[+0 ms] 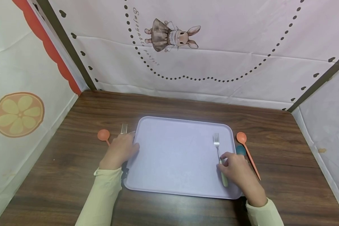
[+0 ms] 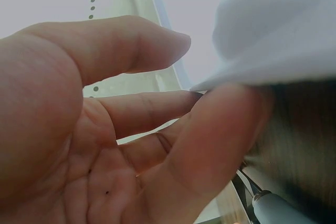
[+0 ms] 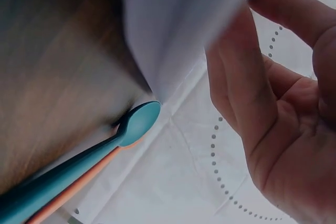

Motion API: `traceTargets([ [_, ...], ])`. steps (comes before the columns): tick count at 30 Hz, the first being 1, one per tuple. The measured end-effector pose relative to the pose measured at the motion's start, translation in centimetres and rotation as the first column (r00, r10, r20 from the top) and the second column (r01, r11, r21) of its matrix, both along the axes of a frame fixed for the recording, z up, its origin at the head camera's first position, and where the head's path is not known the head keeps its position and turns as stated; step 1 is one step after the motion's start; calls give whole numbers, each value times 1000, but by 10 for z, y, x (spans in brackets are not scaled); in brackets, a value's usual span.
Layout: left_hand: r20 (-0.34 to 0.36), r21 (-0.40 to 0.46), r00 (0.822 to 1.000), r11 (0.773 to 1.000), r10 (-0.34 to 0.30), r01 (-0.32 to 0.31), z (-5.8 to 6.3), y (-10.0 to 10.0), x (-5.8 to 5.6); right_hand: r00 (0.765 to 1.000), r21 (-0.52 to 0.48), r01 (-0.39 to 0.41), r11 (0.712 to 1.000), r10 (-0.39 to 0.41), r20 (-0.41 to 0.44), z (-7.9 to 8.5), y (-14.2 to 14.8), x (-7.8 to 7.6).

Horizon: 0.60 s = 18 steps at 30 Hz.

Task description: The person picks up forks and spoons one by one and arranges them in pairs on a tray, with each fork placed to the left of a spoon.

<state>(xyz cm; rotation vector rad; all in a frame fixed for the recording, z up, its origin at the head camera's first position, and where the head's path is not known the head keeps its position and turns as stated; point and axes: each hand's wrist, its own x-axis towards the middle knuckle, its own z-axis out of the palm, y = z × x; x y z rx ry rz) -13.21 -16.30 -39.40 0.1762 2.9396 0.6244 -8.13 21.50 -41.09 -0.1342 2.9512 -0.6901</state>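
A pale lilac tray (image 1: pixel 178 150) lies on the wooden table. At its left edge my left hand (image 1: pixel 121 149) has its fingers at the rim; the thumb stands apart from them in the left wrist view. A fork (image 1: pixel 124 128) shows its tines beyond that hand, which covers its handle. Over the tray's right side, my right hand (image 1: pixel 237 169) pinches a green-handled fork (image 1: pixel 216 141) near its neck between thumb and index finger. The tray's raised rim hides those fingertips in the right wrist view.
An orange spoon (image 1: pixel 103 135) lies left of the left hand. Right of the tray are another orange spoon (image 1: pixel 248 152) and a teal spoon (image 3: pixel 140 123), partly covered by the right hand in the head view. Printed cloth walls (image 1: pixel 203 62) close off the table's back and sides.
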Motion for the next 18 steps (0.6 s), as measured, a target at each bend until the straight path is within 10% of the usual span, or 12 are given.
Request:
traceTargets([
  [18, 11, -6, 1000, 1000, 8, -8, 0, 0, 1, 993, 49, -42, 998, 36, 116, 19, -8, 16],
])
